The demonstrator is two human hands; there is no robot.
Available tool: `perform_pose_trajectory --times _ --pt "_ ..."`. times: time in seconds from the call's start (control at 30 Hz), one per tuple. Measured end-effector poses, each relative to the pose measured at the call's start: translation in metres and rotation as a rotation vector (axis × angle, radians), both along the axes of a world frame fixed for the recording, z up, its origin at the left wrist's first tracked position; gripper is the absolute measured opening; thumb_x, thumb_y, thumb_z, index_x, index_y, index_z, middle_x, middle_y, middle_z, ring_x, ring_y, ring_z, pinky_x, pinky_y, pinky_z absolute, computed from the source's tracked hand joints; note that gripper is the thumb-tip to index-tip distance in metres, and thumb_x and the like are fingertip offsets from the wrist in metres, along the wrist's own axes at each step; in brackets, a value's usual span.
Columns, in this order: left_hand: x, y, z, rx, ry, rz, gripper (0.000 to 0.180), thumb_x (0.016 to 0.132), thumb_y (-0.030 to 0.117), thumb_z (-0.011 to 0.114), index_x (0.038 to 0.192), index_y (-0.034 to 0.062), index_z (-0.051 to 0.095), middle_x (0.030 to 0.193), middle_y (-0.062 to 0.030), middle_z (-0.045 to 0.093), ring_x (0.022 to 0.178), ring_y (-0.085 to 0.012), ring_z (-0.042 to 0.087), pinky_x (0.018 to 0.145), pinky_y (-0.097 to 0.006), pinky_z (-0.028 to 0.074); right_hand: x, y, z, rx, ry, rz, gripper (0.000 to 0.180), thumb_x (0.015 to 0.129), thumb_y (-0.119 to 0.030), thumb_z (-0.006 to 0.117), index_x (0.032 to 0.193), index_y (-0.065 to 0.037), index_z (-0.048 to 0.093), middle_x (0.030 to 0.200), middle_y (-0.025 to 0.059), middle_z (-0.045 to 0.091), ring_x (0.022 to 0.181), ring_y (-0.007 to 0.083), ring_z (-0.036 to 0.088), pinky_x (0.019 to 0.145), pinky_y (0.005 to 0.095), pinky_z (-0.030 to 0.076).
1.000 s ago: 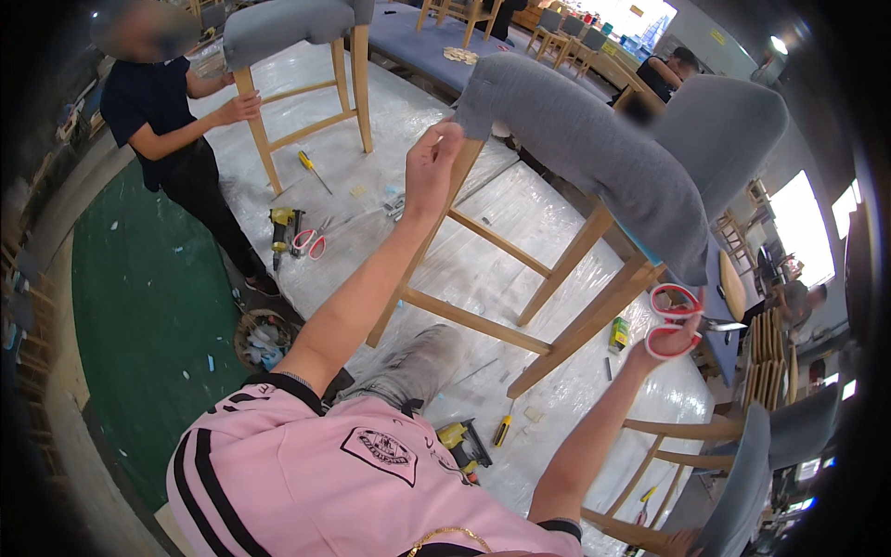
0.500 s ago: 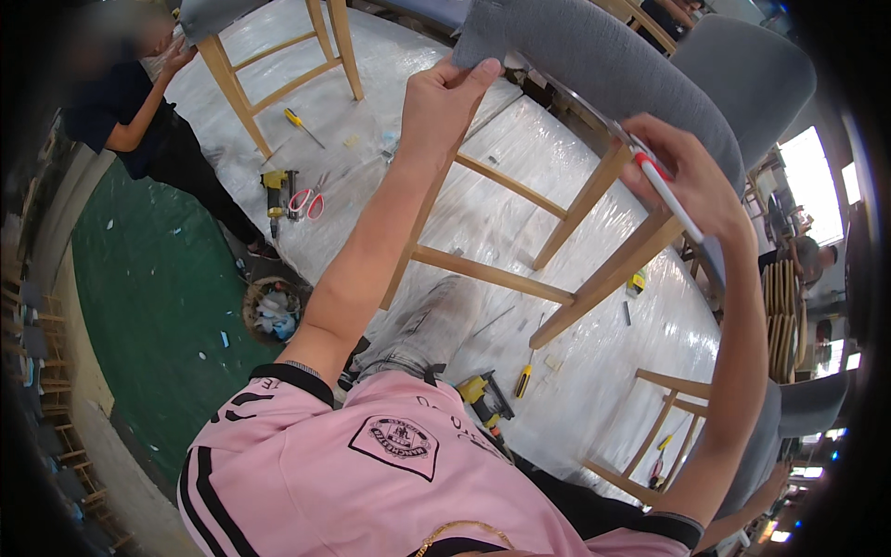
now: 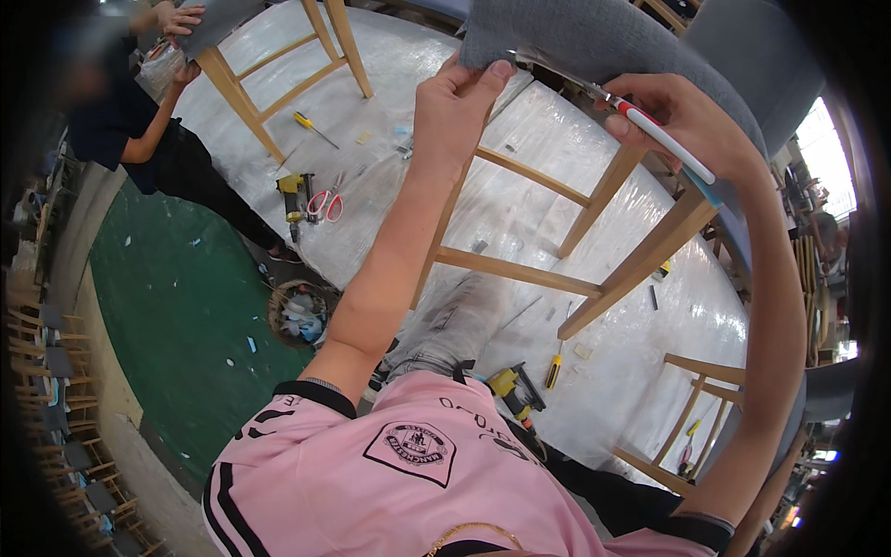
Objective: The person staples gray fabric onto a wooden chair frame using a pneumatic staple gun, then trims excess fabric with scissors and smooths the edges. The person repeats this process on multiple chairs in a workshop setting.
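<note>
Between thumb and fingers, my left hand [image 3: 455, 102] pinches the edge of the grey fabric [image 3: 594, 42] on an upholstered wooden chair. My right hand [image 3: 682, 121] is wrapped round the red and white handles of a pair of scissors [image 3: 640, 121]. Their metal blades point left along the fabric edge, with the tips close to my left fingers. Whether the blades are closed is too small to tell. Below the fabric, the chair's wooden legs [image 3: 640, 255] stick out towards me.
Plastic sheeting [image 3: 371, 200] covers the worktop. On it lie a staple gun [image 3: 292, 200], red-handled scissors [image 3: 327, 204], yellow screwdrivers [image 3: 554, 371] and another staple gun [image 3: 515, 390]. A waste basket [image 3: 302, 314] stands on the green floor. At far left, a co-worker [image 3: 139, 130] handles another chair [image 3: 241, 102].
My right hand and the scissors have shifted slightly, the blades lying flatter along the fabric edge. My left hand keeps its pinch. The view has shifted a little; the co-worker's hand is now raised to the other chair.
</note>
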State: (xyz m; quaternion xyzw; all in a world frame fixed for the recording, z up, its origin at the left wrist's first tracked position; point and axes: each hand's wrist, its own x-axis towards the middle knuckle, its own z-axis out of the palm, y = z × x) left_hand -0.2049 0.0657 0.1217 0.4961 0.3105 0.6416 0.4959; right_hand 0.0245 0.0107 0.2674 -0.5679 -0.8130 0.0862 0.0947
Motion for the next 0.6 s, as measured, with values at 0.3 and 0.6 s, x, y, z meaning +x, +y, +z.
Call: perform_pose_trajectory --times 0.3,0.6 --pt "-0.001 0.001 -0.009 0.012 0.039 0.045 0.036 0.095 0.032 0.078 0.105 -0.0025 0.078 0.093 -0.0053 0.075 0.082 -0.0075 0.064 0.076 -0.023 0.049 -0.014 0.011 0.023 -0.008 -0.137 0.069 0.078 0.081 -0.078 0.069 0.111 -0.006 0.079 0.073 0.0059 0.069 0.061 0.0144 0.058 0.058 0.029 0.041" --pt "-0.005 -0.01 -0.003 -0.001 -0.077 -0.047 0.033 0.096 0.027 0.076 0.11 -0.0022 0.076 0.101 -0.0056 0.076 0.091 -0.0093 0.066 0.084 -0.024 0.05 -0.005 0.02 0.02 -0.077 -0.238 0.081 0.088 0.079 -0.08 0.069 0.123 -0.003 0.073 0.088 0.0101 0.072 0.074 0.018 0.062 0.066 0.0303 0.046"
